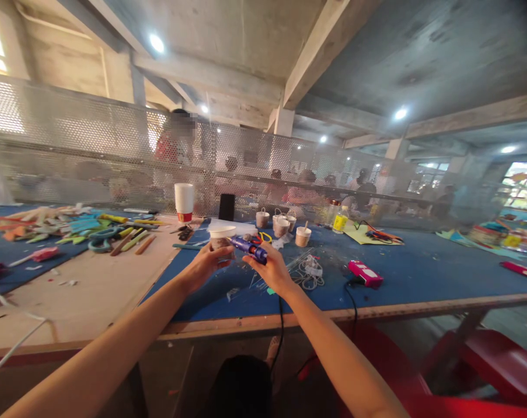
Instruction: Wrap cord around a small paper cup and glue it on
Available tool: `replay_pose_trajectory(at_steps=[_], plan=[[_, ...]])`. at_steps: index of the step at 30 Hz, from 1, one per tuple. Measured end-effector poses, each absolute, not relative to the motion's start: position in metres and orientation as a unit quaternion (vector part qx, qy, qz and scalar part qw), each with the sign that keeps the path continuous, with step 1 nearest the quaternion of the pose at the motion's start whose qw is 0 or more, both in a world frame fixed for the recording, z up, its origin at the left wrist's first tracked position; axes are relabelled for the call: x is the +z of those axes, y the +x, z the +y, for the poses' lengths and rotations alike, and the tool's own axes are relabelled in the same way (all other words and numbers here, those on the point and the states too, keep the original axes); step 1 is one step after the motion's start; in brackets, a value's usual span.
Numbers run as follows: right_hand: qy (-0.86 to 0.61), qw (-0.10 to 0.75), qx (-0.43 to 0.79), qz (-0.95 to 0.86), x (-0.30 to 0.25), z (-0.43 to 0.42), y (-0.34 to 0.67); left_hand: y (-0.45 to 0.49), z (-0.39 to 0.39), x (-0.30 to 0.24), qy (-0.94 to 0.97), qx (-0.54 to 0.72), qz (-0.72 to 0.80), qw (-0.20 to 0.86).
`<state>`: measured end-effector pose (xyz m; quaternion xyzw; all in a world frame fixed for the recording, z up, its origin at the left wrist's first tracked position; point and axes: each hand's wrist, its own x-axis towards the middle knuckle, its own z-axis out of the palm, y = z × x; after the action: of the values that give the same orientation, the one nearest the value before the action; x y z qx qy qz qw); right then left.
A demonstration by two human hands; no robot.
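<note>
Behind held cup (222, 237), glue gun (250, 249): small cups (282, 225), scissors (263, 237), string (310, 271).

left hand (206, 264): fingers curled, gripping | right hand (270, 270): fingers closed, gripping | hands close together, held forward

Bare forearms (333, 348) — bare left hand (205, 264), right hand (272, 273)

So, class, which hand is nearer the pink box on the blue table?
Right. The right hand, holding the glue gun, is left of the pink box; the left hand, holding a small cup, is farther left.
</note>
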<state>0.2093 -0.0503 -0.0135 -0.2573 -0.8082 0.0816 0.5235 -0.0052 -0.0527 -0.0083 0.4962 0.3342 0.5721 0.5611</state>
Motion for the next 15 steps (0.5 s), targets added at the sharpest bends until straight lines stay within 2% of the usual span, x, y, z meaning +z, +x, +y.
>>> replay_pose_trajectory(at_steps=[15], plan=[[-0.258, 0.519, 0.094, -0.81, -0.014, -0.0503, 0.2103, -0.0045, -0.0547, -0.0062, 0.493, 0.57, 0.333, 0.567]])
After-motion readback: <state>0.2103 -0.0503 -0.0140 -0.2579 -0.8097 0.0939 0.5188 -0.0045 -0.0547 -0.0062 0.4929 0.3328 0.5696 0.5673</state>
